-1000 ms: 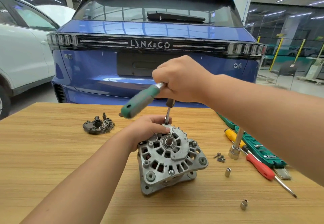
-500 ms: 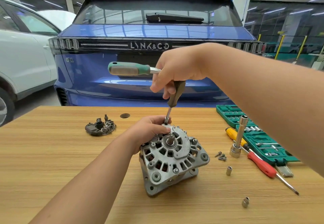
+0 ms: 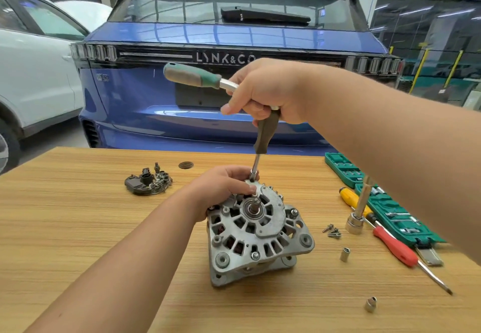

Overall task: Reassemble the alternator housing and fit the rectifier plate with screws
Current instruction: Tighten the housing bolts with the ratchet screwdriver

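Observation:
The grey alternator housing (image 3: 257, 231) stands on the wooden table (image 3: 78, 228), shaft end up. My left hand (image 3: 221, 189) grips its far left rim, fingers beside the socket. My right hand (image 3: 268, 90) grips the head of a ratchet wrench (image 3: 192, 76) whose green handle points left; its extension bar (image 3: 265, 134) runs down to a socket (image 3: 253, 175) seated on a bolt at the housing's far edge. The black rectifier plate (image 3: 148, 183) lies on the table, apart to the left. Loose screws (image 3: 331, 231) lie right of the housing.
To the right lie a green socket case (image 3: 385, 202), a yellow screwdriver (image 3: 351, 197), a red screwdriver (image 3: 395, 248), an upright socket on a bar (image 3: 355, 222) and two loose sockets (image 3: 344, 254). A blue car (image 3: 229, 72) stands behind the table, a white car at left.
My right hand swung the ratchet handle from pointing down-left to level and pointing left, then held there. My left hand stayed on the housing.

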Demonstrator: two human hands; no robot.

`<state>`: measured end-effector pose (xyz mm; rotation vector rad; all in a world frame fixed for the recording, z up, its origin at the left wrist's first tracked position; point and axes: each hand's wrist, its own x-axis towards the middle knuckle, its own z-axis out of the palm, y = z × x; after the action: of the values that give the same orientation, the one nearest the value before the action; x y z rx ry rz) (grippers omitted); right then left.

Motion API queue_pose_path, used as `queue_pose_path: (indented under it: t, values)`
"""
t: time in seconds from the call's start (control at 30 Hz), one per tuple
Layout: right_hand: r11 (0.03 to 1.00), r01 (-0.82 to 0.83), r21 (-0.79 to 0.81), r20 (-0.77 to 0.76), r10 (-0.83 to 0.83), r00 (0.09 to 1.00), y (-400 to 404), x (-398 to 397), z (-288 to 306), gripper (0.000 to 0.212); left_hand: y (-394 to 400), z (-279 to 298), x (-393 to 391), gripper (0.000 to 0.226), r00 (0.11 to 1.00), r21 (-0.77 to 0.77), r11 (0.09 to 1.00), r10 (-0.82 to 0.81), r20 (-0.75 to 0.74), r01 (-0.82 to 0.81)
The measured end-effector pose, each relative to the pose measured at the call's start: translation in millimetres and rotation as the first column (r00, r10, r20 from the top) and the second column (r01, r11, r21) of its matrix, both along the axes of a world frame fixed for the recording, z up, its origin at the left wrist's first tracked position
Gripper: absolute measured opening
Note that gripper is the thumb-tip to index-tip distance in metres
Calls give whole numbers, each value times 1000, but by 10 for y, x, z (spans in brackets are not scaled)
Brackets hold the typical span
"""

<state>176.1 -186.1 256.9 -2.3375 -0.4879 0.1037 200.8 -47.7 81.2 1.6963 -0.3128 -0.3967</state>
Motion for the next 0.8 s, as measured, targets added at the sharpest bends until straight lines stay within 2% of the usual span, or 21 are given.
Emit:
queue_pose_path:
  t: [0.1,0.2,0.27,0.33,0.4,0.43,0.47,0.53,0.57,0.6,0.63,0.67,0.7,0.73,0.77,0.8]
  values:
    - [989,146,30,59,-147,987,44,-31,-3,26,8,-4,8,30,1000,16,1000,1,4,-1]
    - [977,205,59,86,-209,974,79,-17,-4,45,7,9,4,31,1000,19,1000,14,4,-14]
    - [974,214,75,105,-221,970,91,-37,-7,43,5,16,-7,30,1000,8,1000,7,2,-7]
    - [978,199,55,221,-207,953,88,-62,-27,34,10,14,-29,31,1000,-1,1000,1,0,-1]
    - [974,215,-66,438,-165,884,68,-81,-108,33,-1,-3,-49,32,1000,-12,1000,-2,8,2]
    - [956,240,-169,579,-101,809,51,-86,-178,35,-13,-14,-57,33,1000,-12,1000,9,25,-8]
    - [930,268,-253,723,-1,690,29,-93,-258,35,-27,-21,-64,33,998,-6,1000,25,49,-24]
    - [939,222,-262,934,189,302,-38,-68,-405,35,-51,-30,-77,33,996,4,999,47,81,-47]
    - [961,163,-222,973,206,107,-82,-43,-466,41,-57,-30,-84,32,995,7,999,50,85,-51]
    - [984,93,-153,988,155,-15,-130,-11,-526,49,-55,-26,-91,30,995,13,999,50,86,-52]
    - [998,21,-65,997,65,-31,-164,8,-591,56,-50,-22,-95,28,995,16,999,47,86,-49]
    - [997,-55,59,997,-56,52,-169,2,-669,62,-46,-15,-101,26,995,12,999,41,87,-43]
    - [966,-125,227,954,-195,225,-148,-29,-752,65,-45,-10,-106,25,996,7,999,34,88,-35]
    - [886,-188,425,837,-306,453,-115,-66,-841,65,-44,-5,-111,23,996,6,1000,28,87,-28]
    - [765,-217,607,679,-356,642,-73,-96,-918,61,-46,-5,-111,23,996,7,1000,27,82,-28]
    - [634,-211,744,526,-360,771,-45,-110,-972,53,-49,-6,-110,23,997,8,999,34,75,-35]
